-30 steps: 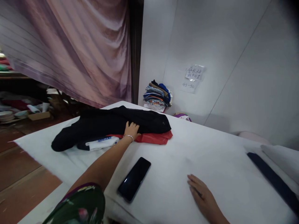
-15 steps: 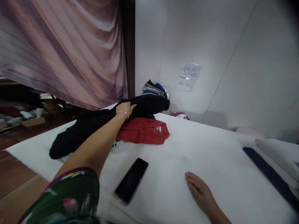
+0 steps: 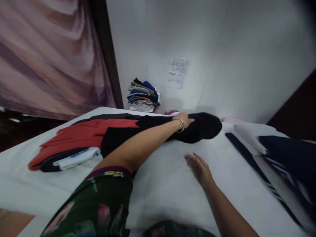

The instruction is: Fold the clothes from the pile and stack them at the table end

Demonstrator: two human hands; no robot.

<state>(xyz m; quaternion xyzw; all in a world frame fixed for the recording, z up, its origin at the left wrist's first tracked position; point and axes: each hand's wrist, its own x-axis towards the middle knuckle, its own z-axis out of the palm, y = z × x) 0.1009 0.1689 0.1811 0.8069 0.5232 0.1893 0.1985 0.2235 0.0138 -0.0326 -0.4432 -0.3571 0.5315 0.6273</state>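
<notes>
My left hand (image 3: 183, 121), with a bracelet at the wrist, is closed on a black garment (image 3: 204, 126) and holds it stretched across the white table (image 3: 168, 184). The garment's bulky end lies to the right of the hand; its other part trails left over a red collared shirt (image 3: 81, 130). My right hand (image 3: 200, 168) is just in front of the black garment, apart from it, empty, with fingers extended and slightly blurred. Beneath the red shirt, a dark folded garment (image 3: 53, 161) and a white folded garment with blue marks (image 3: 77, 158) stick out.
Dark blue and grey garments (image 3: 288, 154) lie along the table's right side. A stack of folded clothes (image 3: 143, 93) stands at the back by the wall. Handwritten paper notes (image 3: 177, 70) are stuck on the wall. A pink curtain (image 3: 56, 59) hangs at the left.
My left hand has drawn the black garment rightward, off the pile and across the table. The view has turned right, bringing more dark garments into sight. The phone no longer shows.
</notes>
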